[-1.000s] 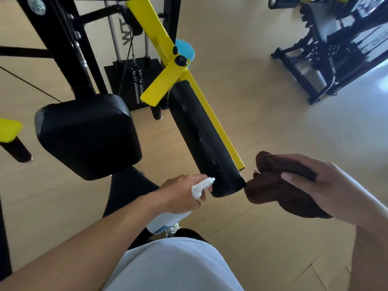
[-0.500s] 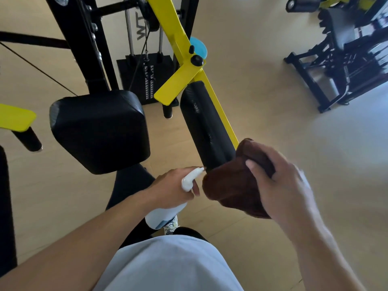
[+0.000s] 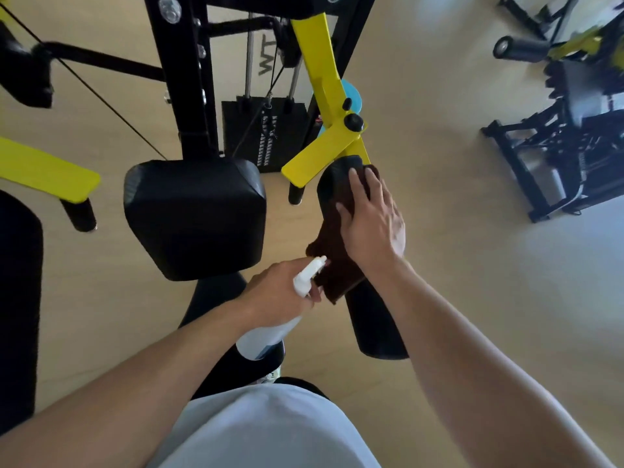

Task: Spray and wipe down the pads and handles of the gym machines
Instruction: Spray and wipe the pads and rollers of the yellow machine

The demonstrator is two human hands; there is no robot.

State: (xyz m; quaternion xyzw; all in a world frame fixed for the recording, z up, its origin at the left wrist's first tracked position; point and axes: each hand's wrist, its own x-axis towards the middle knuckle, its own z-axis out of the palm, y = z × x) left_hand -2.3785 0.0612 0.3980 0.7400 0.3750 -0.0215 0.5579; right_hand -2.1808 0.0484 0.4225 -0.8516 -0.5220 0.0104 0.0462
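Observation:
A long black arm pad (image 3: pixel 376 327) runs along a yellow lever arm (image 3: pixel 320 59) of the gym machine, right of centre. A brown cloth (image 3: pixel 332 261) lies draped over the pad's upper half. My right hand (image 3: pixel 369 219) presses the cloth flat against the pad near its top end, fingers spread. My left hand (image 3: pixel 278 295) grips a white spray bottle (image 3: pixel 266 336) by its neck, just left of the pad, nozzle pointing toward the cloth. A square black chest pad (image 3: pixel 194 216) sits to the left.
The black machine frame (image 3: pixel 189 79) and weight stack (image 3: pixel 265 133) stand behind the pads. A second yellow arm (image 3: pixel 44 170) with a black handle (image 3: pixel 79 212) sticks out at the left. Another black machine (image 3: pixel 567 130) stands on the pale wooden floor at the far right.
My right hand has brought the cloth from beside the pad's lower end onto the pad and slid it up toward the top. My left hand with the bottle has barely moved.

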